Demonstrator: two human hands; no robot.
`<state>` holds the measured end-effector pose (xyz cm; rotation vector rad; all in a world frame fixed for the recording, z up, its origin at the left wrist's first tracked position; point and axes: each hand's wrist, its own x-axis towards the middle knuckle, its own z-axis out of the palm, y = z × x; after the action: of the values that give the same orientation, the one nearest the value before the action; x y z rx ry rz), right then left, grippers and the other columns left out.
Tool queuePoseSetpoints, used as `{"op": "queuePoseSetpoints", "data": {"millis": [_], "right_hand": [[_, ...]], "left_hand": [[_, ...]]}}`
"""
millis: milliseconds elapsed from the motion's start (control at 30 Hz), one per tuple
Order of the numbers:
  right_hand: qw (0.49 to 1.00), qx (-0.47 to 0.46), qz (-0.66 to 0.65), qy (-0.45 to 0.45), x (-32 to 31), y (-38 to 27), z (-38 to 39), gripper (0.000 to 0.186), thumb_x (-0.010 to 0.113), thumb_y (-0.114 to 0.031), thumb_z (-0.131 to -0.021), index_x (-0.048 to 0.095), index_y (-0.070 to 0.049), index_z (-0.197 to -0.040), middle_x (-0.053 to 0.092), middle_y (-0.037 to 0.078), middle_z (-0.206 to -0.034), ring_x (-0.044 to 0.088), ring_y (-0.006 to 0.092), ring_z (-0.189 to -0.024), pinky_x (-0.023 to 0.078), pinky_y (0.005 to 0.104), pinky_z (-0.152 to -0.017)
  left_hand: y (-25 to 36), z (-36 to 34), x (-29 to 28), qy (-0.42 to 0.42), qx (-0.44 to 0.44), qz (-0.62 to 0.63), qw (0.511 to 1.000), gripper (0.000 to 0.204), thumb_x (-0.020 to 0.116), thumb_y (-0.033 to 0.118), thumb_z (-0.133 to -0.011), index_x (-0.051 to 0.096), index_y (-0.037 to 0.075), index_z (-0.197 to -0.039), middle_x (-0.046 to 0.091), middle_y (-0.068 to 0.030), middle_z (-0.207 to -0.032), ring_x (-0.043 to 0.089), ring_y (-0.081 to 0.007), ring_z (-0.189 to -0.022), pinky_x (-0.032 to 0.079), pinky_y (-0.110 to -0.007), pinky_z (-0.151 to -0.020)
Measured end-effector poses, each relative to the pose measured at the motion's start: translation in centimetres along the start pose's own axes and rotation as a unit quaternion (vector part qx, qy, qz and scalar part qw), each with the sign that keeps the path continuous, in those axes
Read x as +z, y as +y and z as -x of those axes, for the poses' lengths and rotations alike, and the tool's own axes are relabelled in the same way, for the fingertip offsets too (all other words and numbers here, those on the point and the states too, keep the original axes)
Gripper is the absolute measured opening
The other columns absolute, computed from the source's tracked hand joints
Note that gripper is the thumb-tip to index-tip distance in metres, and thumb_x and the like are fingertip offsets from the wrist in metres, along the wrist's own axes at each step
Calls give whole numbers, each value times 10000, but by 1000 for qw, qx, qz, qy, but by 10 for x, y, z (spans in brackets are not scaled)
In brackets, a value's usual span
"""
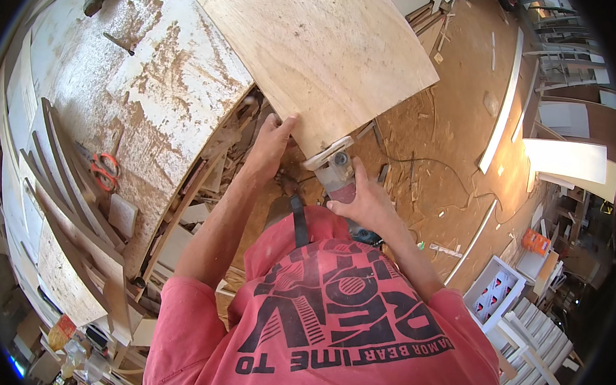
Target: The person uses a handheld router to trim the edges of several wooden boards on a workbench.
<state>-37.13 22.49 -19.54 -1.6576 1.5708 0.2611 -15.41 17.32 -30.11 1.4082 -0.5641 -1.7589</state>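
Note:
A large plywood sheet (324, 45) sticks out from the workbench (117, 89) over the floor. My left hand (272, 139) grips the sheet's near edge, thumb on top. My right hand (365, 202) is wrapped around a small handheld trim router (334, 167), whose flat base is pressed against the sheet's near corner edge. The router's black cord (423, 161) trails over the floor to the right. My red printed shirt fills the bottom of the view.
The bench top is white, worn and covered in sawdust. Orange-handled pliers (103, 169) and wood strips (69, 178) lie at its left. Offcuts are piled under the bench (202, 186). White boards (567, 159) and long trim strips (504, 99) lie on the sawdust-strewn floor at right.

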Motion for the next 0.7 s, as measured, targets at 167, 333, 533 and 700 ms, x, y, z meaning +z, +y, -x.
{"op": "queuePoseSetpoints", "data": {"millis": [167,333,533,700], "right_hand": [[999,-27,-1,31,18,-3,4,1063,781,-435,-717,226,47,-1485,460,356,-1350,530,465,-1219,479,493,-981],[998,-47,-19,43,29,-8,7,1054,789,-431,-712,244,48,-1478,515,335,-1273,551,458,-1177,474,491,-976],[996,-68,24,51,40,-15,12,1040,791,-453,-700,289,28,-1472,571,306,-1182,571,462,-1097,467,493,-967],[998,-60,1,17,31,-15,17,1037,775,-479,-700,291,-12,-1489,558,299,-1240,536,471,-1162,444,494,-1001]], "left_hand": [[-1,-1,1,-1,-7,4,1000,429,551,284,-1003,484,-16,-1302,605,-112,-1229,610,-181,-1076,499,-365,-933],[7,5,5,4,-13,17,1000,446,555,301,-1004,475,-13,-1310,591,-113,-1239,608,-191,-1073,501,-376,-938],[-1,-1,-4,3,-13,12,1000,454,548,307,-1008,459,-16,-1314,568,-128,-1253,607,-210,-1089,521,-382,-914],[6,4,-3,10,-9,31,999,422,541,290,-1011,467,-23,-1285,568,-144,-1244,624,-219,-1067,539,-366,-878]]}}
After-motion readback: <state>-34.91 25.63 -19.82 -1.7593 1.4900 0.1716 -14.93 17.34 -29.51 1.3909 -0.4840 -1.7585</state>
